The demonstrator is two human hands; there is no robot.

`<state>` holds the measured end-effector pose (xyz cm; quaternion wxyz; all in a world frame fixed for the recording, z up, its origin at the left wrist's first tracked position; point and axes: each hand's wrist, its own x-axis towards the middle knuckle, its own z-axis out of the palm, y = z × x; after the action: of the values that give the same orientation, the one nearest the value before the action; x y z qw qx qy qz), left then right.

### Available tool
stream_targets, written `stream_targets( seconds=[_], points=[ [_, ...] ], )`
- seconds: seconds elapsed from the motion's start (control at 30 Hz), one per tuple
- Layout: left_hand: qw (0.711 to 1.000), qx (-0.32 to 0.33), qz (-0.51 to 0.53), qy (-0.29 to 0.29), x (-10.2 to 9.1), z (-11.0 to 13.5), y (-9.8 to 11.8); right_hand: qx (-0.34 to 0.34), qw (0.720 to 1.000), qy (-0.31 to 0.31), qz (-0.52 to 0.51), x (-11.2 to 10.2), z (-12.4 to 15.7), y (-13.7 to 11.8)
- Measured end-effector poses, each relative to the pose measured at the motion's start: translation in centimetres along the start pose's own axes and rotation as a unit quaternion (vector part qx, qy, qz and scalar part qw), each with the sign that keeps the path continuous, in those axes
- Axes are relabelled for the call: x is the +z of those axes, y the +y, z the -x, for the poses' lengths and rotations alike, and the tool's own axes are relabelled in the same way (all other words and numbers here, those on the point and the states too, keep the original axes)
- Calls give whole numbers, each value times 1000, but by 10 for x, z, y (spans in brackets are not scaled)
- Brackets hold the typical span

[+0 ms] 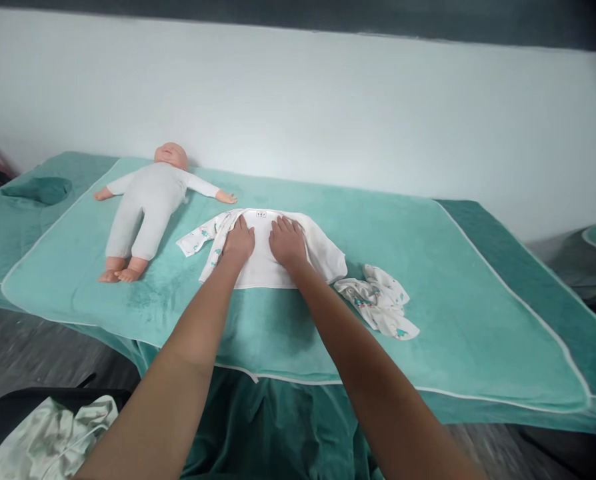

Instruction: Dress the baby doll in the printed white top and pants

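Note:
A small white baby top [264, 257] with a printed pattern lies spread out on a teal towel [428, 293], its neck label facing away from me. My left hand [238, 241] rests flat on its left half, fingers stretched out. My right hand [288, 241] lies flat on its right half, fingers spread. Both palms press on the cloth and hold nothing. A crumpled piece of matching printed clothing [381, 301] lies just right of the top.
A baby doll [145, 207] in a grey suit lies on its back at the left of the towel. The towel covers a teal-draped table [523, 247] against a white wall. A rumpled pale cloth [53, 437] sits low at the bottom left.

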<state>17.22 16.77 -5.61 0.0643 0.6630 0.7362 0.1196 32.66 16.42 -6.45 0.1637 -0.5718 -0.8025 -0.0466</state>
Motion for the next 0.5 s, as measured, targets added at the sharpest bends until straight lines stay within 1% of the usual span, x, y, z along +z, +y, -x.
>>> stream_targets(
  seconds=[0.07, 0.17, 0.3, 0.4, 0.5],
  points=[
    [1000, 0, -3, -1, 1, 1, 1, 3, 1000, -21, -2, 1, 2, 0],
    [1000, 0, -11, -3, 1, 4, 2, 26, 999, -46, -4, 0, 6, -2],
    [999, 4, -33, -8, -1, 10, 0, 41, 996, -73, -9, -3, 21, -9],
    [999, 14, -52, -1, -2, 20, -1, 14, 995, -97, -30, -10, 43, -14],
    [997, 29, -69, 17, -2, 30, -3, -43, 985, -135, -102, -26, 67, -11]
  ],
)
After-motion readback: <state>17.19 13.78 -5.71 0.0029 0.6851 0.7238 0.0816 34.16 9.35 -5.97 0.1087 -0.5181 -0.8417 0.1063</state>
